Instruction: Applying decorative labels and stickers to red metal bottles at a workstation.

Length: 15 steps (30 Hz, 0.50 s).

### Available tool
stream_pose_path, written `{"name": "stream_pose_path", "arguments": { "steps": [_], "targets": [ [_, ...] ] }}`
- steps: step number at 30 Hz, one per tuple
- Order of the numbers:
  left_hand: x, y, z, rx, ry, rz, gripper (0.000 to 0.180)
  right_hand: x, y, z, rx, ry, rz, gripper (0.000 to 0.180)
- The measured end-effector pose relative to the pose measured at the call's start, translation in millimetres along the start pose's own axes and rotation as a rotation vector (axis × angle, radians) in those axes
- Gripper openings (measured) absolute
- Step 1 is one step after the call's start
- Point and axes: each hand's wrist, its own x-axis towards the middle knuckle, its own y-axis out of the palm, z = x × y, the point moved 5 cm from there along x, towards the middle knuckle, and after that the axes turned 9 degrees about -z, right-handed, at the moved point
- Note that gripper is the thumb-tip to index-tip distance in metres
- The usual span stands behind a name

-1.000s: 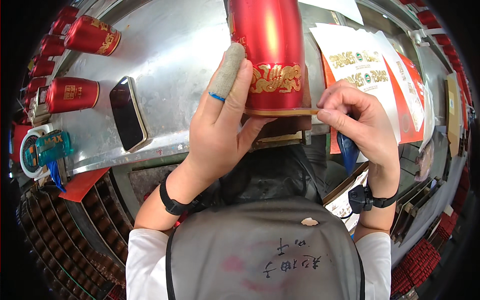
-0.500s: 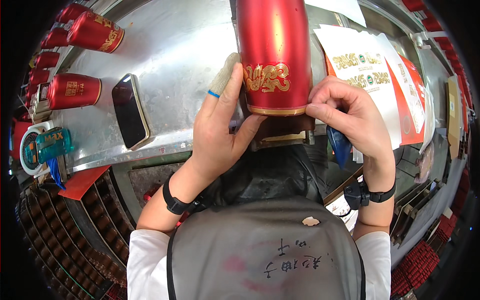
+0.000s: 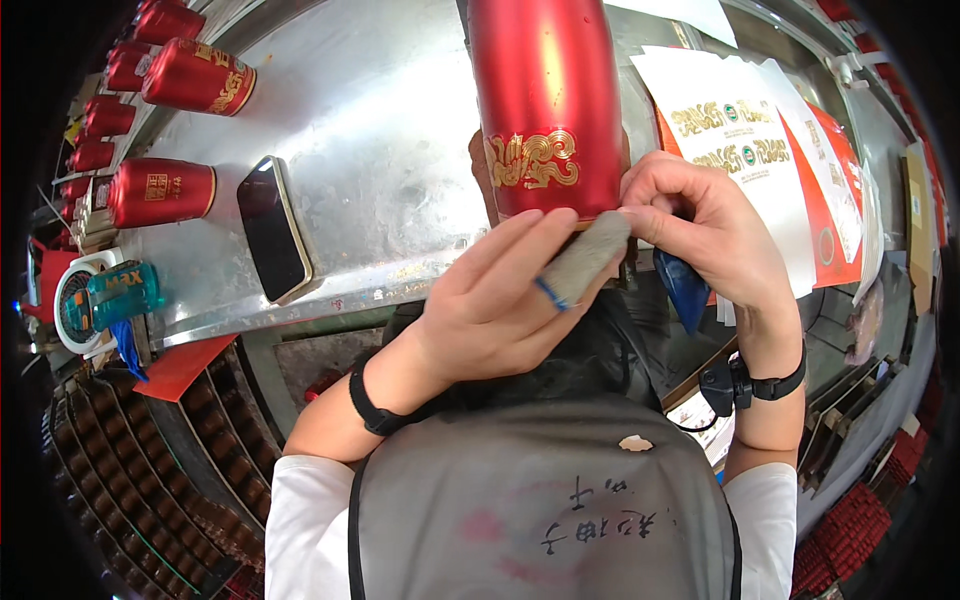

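A large glossy red bottle-shaped container (image 3: pixel 548 85) with a gold ornamental pattern lies in front of me, its gold-edged end toward me. My left hand (image 3: pixel 515 300) reaches across that end, fingers stretched out. One finger wears a pale fabric finger cot with a blue band, and its tip presses at the gold edge. At the right side of the same edge, my right hand (image 3: pixel 705 225) is closed, thumb and forefinger pinched together. A dark blue cloth-like piece (image 3: pixel 682 290) hangs from under its curled fingers.
A phone (image 3: pixel 274 230) lies on the metal table (image 3: pixel 350 130). Several red containers (image 3: pixel 162 193) line the left side, near a small fan (image 3: pixel 85 305) and a teal box (image 3: pixel 125 290). Printed white sheets (image 3: pixel 715 125) on red ones lie at the right.
My left hand has moved right, from the container's left side to its near end, and the cot finger has swung to the gold edge. My right hand keeps its pinch.
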Motion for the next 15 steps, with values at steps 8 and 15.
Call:
{"name": "stream_pose_path", "arguments": {
  "steps": [8, 15],
  "targets": [
    [-14, -18, 11, -0.007, -0.172, 0.064, 0.031, 1, 2, -8, 0.016, 0.022, -0.004, 0.010],
    [-1, -9, 11, -0.054, -0.074, 0.064, 0.031, 2, 1, -3, 0.038, -0.037, -0.012, 0.014]
  ]
}}
